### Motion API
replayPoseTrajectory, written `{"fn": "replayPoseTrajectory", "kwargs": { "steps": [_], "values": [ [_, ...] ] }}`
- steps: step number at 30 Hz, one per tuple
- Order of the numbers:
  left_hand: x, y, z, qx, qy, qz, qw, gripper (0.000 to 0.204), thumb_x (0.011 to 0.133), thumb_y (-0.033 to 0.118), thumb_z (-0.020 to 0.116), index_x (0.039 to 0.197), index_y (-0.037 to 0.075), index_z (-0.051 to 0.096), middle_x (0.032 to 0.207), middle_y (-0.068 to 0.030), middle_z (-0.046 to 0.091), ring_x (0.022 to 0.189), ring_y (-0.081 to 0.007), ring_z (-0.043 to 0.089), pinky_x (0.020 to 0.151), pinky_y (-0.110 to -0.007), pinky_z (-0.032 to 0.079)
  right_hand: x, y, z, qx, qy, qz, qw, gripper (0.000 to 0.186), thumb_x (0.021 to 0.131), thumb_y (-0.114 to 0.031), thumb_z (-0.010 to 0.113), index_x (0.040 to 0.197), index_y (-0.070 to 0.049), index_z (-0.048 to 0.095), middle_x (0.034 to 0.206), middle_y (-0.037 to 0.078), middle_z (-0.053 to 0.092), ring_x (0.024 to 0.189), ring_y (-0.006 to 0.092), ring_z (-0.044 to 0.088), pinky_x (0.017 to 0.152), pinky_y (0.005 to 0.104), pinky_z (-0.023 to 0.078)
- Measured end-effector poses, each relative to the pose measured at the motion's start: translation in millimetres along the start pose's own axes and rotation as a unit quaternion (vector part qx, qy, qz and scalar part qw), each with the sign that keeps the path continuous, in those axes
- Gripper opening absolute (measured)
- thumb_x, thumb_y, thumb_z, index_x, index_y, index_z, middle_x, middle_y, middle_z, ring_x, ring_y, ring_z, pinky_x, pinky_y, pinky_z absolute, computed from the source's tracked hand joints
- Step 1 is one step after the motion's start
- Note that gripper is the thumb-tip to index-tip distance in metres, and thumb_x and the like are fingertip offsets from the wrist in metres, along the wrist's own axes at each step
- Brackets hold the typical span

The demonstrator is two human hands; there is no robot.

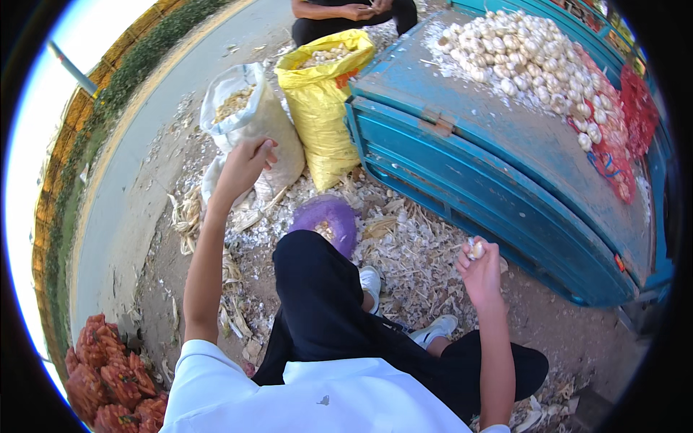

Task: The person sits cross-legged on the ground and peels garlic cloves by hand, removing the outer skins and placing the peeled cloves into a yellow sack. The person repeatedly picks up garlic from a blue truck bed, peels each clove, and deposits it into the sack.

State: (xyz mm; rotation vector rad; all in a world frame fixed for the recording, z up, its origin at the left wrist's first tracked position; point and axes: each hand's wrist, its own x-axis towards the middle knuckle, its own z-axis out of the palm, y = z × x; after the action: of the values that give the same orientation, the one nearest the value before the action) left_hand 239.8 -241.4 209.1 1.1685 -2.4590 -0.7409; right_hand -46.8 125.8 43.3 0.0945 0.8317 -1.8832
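In front of the white sack (278, 148), my left hand (245, 167) is raised with its fingers curled in; whatever they hold, if anything, is hidden. The sack stands upright with its mouth wide, showing pale garlic pieces (234, 106) inside. My right hand (482, 274), off to the right beside the blue truck bed (433, 169), grips a small whitish piece of garlic (476, 250) at its fingertips. On the ground between my hands sits a purple mesh bag (339, 216) with some pale pieces in it.
A yellow sack (325, 137) adjoins the white one. Heaped garlic bulbs (516, 54) and red netting (637, 108) lie on the truck bed. Another person's hands (364, 10) show at the top. Husks (404, 263) litter the ground; red mesh bags (108, 372) are piled lower left.
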Motion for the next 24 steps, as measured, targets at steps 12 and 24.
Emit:
{"fn": "replayPoseTrajectory", "kwargs": {
  "steps": [12, 24],
  "values": [
    [-34, 208, 205, -0.059, -0.302, 0.402, 0.862, 0.035, 0.094, 0.029, 0.062, 0.118, 0.003, 0.06, 0.085, -0.0144, 0.062, 0.077, -0.0283, 0.062, 0.069, -0.039, 0.048, -13, -15, 13, -0.016, -0.125, 0.058, 0.99, 0.026, 0.094, -0.036, 0.036, 0.09, -0.014, 0.048, 0.062, -0.005, 0.027, 0.049, 0.0083, 0.023, 0.049, 0.0278, 0.021],
    [-36, 206, 254, -0.019, -0.252, 0.447, 0.858, 0.032, 0.093, 0.035, 0.062, 0.095, 0.004, 0.053, 0.074, -0.0154, 0.061, 0.074, -0.0363, 0.062, 0.063, -0.043, 0.046, -3, -16, 6, -0.038, -0.158, 0.052, 0.985, 0.043, 0.094, -0.044, 0.032, 0.061, -0.018, 0.022, 0.057, -0.005, 0.02, 0.048, 0.0103, 0.018, 0.047, 0.029, 0.016]
  ]
}}
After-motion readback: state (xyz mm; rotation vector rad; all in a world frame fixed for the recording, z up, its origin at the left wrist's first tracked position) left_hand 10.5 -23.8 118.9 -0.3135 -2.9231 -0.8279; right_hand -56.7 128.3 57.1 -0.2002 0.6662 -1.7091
